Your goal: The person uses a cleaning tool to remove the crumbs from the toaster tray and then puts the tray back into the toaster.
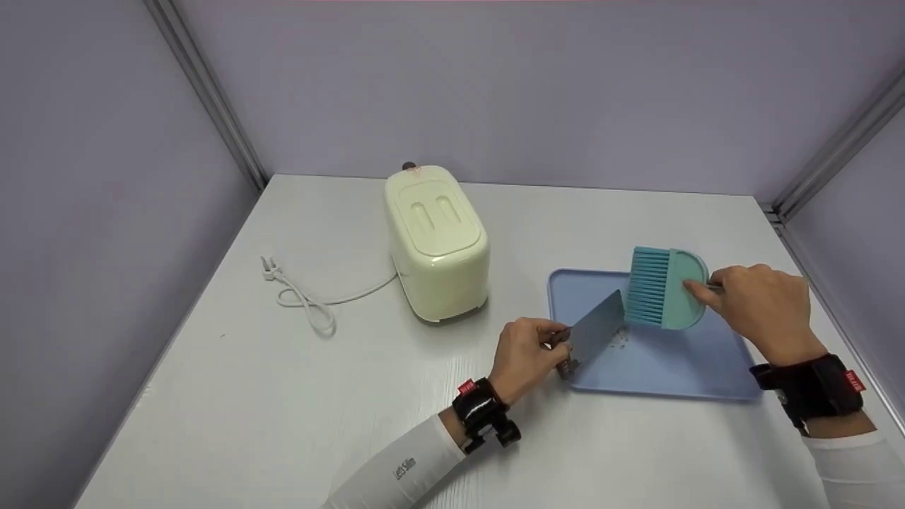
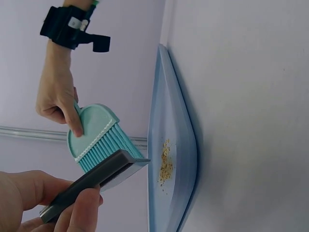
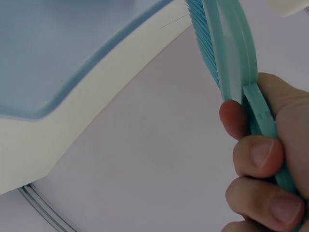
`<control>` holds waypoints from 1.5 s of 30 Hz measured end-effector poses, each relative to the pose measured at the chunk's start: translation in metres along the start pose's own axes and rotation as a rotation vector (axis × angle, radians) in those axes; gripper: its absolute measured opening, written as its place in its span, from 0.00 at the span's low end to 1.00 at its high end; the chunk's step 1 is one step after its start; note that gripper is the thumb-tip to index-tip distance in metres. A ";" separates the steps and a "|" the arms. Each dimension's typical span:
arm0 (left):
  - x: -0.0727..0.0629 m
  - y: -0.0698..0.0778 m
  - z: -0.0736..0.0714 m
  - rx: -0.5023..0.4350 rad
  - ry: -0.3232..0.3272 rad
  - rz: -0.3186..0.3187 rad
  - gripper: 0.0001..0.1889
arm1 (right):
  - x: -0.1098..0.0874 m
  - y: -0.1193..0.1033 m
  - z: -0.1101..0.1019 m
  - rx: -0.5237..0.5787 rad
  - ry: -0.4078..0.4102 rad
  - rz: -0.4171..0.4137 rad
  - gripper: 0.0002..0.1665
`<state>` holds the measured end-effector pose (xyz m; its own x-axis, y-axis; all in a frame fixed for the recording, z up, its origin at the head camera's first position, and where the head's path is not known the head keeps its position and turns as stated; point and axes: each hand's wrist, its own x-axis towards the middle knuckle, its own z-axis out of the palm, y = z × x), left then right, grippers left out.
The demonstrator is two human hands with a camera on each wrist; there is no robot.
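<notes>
Your left hand [image 1: 527,353] pinches the flat grey, stiff-looking scraper [image 1: 595,331]; your right hand [image 1: 767,311] grips the turquoise plastic brush [image 1: 675,293], likely light, soft-bristled, best held by its handle [image 3: 264,118].

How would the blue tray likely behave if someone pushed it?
The blue tray would probably slide rather than tip, since it lies broad and low. Its raised rim suggests it may be fairly stiff. The loose bits on it would likely shift.
</notes>
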<state>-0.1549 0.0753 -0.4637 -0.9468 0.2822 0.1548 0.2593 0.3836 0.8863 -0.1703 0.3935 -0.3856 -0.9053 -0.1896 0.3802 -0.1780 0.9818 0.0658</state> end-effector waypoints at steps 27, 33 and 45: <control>0.000 0.000 -0.002 0.006 -0.009 0.032 0.11 | -0.003 -0.006 0.009 -0.018 0.014 -0.021 0.22; 0.000 -0.001 -0.002 -0.014 -0.018 0.006 0.11 | -0.005 -0.003 0.007 0.002 -0.031 0.019 0.23; 0.000 0.000 -0.003 -0.016 -0.019 -0.016 0.11 | -0.007 0.002 0.005 -0.003 -0.035 0.033 0.24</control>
<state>-0.1554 0.0731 -0.4626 -0.9470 0.2925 0.1325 0.2409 0.3743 0.8955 -0.1664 0.3964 -0.3928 -0.9234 -0.1571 0.3501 -0.1465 0.9876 0.0565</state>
